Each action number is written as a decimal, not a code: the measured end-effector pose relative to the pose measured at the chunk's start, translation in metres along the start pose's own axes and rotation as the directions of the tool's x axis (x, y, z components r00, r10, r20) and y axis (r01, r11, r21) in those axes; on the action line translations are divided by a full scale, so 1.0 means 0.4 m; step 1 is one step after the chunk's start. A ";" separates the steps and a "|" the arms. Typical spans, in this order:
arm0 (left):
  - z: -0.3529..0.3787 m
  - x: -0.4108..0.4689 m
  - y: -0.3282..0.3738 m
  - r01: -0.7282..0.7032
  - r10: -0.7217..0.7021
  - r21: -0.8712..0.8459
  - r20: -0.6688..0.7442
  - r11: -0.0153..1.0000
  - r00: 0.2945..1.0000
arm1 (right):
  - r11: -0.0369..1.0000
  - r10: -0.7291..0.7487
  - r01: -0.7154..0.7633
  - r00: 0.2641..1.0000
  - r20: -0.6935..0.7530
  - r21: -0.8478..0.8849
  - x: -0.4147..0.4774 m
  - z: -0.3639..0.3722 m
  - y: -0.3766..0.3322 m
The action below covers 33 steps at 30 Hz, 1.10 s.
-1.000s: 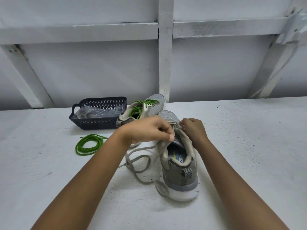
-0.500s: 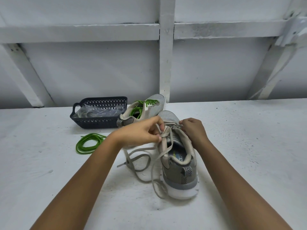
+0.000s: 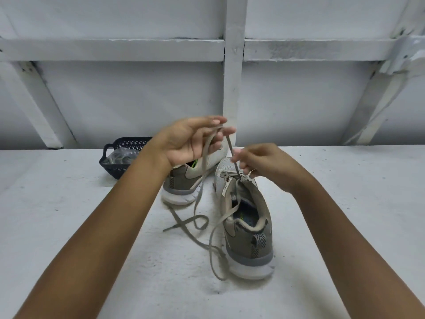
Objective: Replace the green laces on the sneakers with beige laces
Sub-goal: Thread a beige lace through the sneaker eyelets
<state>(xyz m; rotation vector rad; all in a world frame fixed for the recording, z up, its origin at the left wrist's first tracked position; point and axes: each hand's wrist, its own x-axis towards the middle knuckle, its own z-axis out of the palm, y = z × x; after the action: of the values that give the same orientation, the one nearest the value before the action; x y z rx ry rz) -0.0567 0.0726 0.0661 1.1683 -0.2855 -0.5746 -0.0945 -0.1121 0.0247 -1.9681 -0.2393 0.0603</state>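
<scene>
Step judged: flat beige lace [image 3: 230,147] being threaded at toe end of near grey mesh sneaker [image 3: 243,217]. Lace held up, pinched in half-curled left hand [image 3: 190,141]; pinched just above sneaker by right hand [image 3: 259,164]. Next: slack to be drawn through, ends evened.

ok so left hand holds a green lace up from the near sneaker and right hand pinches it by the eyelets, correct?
Not quite: the lace is beige, not green. The head view shows the left hand holding it up from the near sneaker while the right hand pinches it by the eyelets.
</scene>
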 end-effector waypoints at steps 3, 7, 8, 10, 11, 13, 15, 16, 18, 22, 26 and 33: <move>0.026 0.013 0.021 0.012 -0.008 -0.082 0.052 0.997 0.999 | 0.922 -0.012 0.110 0.967 0.256 -0.371 -0.004 0.030 -0.033; 0.046 0.034 0.020 -0.018 0.018 -0.006 0.038 1.000 0.999 | 0.955 -0.028 0.109 0.960 0.280 -0.276 0.012 0.065 -0.051; 0.041 0.040 0.017 -0.044 0.044 0.013 0.012 0.999 0.999 | 0.977 -0.015 0.075 0.958 0.286 -0.200 0.015 0.064 -0.054; 0.018 0.049 0.000 -0.101 0.103 0.037 -0.066 0.994 0.992 | 1.000 0.015 -0.013 0.956 0.294 -0.009 0.022 0.048 -0.061; 0.004 0.050 -0.015 -0.111 0.115 0.044 -0.111 0.993 0.987 | 0.993 0.024 -0.057 0.958 0.286 0.107 0.026 0.036 -0.066; -0.019 0.046 -0.060 -0.075 0.084 0.061 -0.157 0.995 0.984 | 0.940 0.046 -0.117 0.974 0.220 0.322 0.044 0.003 -0.072; -0.030 0.040 -0.116 0.007 -0.001 0.069 -0.087 0.998 0.996 | 0.879 0.095 -0.141 0.988 0.123 0.455 0.069 -0.028 -0.078; -0.034 0.034 -0.140 0.041 -0.038 0.077 -0.040 0.996 0.998 | 0.855 0.120 -0.143 0.990 0.079 0.498 0.083 -0.040 -0.077; -0.040 0.024 -0.173 0.039 -0.042 0.137 0.018 0.990 0.999 | 0.811 0.172 -0.140 0.985 -0.003 0.568 0.110 -0.059 -0.068; -0.061 0.018 -0.187 -0.008 0.013 0.260 -0.020 0.966 1.000 | 0.763 0.269 -0.147 0.958 -0.101 0.630 0.160 -0.072 -0.021; -0.070 0.031 -0.175 -0.012 0.054 0.293 -0.133 0.956 0.990 | 0.850 0.372 -0.386 0.922 0.110 0.359 0.154 -0.018 0.030; -0.068 0.042 -0.178 0.020 0.036 0.358 -0.149 0.933 0.988 | 0.903 0.315 -0.344 0.938 0.148 0.259 0.156 0.031 0.045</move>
<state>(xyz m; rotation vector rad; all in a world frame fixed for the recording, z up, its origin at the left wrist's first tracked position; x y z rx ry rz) -0.0490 0.0650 -0.0114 1.5571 -0.2696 -0.4312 -0.0327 -0.0955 0.0075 -1.7032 0.0398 0.3972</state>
